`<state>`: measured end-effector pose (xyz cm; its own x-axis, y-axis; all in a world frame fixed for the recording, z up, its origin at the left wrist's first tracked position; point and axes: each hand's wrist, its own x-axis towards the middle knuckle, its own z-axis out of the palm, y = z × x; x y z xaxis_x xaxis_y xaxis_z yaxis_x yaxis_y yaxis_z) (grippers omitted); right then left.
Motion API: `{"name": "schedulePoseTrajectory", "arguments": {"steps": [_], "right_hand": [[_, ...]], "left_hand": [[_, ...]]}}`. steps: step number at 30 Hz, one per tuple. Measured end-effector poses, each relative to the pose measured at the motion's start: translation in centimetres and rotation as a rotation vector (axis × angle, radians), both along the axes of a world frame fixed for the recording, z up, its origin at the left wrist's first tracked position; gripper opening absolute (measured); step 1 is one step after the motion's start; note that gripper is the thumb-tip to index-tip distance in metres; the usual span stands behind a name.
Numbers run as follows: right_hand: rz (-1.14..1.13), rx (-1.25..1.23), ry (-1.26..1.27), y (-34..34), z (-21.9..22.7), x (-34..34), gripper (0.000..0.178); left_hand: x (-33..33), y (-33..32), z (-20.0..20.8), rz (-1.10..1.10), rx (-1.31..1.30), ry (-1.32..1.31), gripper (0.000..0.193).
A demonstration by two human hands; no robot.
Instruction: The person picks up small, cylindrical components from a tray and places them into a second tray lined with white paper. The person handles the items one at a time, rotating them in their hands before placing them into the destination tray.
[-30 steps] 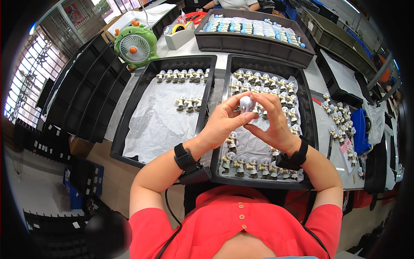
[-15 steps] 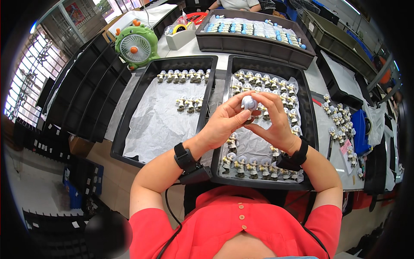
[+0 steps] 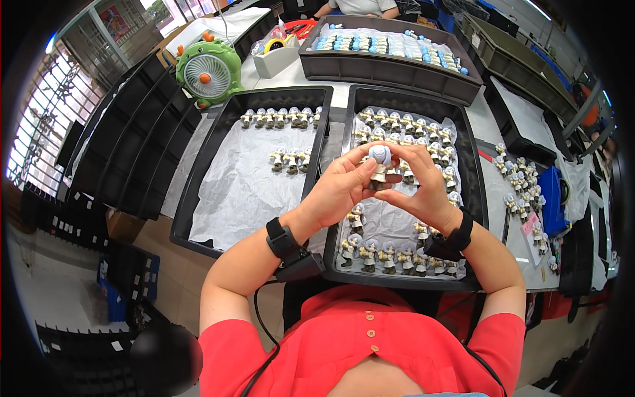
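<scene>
A small figurine point(image 3: 379, 165) with a pale lilac-grey head, light body and dark base is held upright over the right-hand tray. My left hand point(image 3: 340, 188) is closed on its side, thumb against the body. My right hand point(image 3: 424, 188) curves round the other side, its fingertips at the head and its thumb low near the base. Below lies the black tray point(image 3: 477, 198), lined with white paper and holding rows of similar figurines. Beside it, the left black tray point(image 3: 180, 218) has a row of figurines along its far edge and 3 more lower down.
A green fan point(image 3: 211, 69) and a tape dispenser point(image 3: 276, 58) stand at the back left. Behind the trays sits a grey crate point(image 3: 390, 71) of blue-and-white pieces. More loose figurines point(image 3: 522, 182) and a blue bin point(image 3: 553, 202) are at the right. A person point(image 3: 364, 6) sits opposite.
The figurine has been turned in my fingers, so more of its light body and dark base shows. My hands stay in nearly the same place, and the trays are unchanged.
</scene>
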<state>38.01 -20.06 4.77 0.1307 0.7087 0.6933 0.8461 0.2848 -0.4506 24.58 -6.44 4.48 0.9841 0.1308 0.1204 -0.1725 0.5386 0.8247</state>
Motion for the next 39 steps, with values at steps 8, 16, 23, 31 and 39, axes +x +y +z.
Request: {"name": "schedulePoseTrajectory", "arguments": {"steps": [8,16,23,31,39], "right_hand": [[-0.012,-0.008,0.019,0.0,0.0,0.1,0.067],[0.005,0.009,0.139,0.0,-0.6,0.1,0.064],[0.039,-0.038,0.224,-0.1,-0.8,0.4,0.055],[0.046,-0.064,0.199,0.2,-1.1,0.3,0.054],[-0.017,-0.065,0.172,-0.5,0.0,0.4,0.047]], "left_hand": [[0.0,0.5,0.0,-0.039,-0.081,0.043,0.044],[0.0,0.5,0.0,-0.024,-0.077,0.034,0.043],[0.1,0.6,-0.2,-0.041,-0.100,0.026,0.050],[-0.3,1.7,0.4,0.102,0.018,0.134,0.042],[-3.2,14.2,1.9,0.676,1.268,0.494,0.044]]}}
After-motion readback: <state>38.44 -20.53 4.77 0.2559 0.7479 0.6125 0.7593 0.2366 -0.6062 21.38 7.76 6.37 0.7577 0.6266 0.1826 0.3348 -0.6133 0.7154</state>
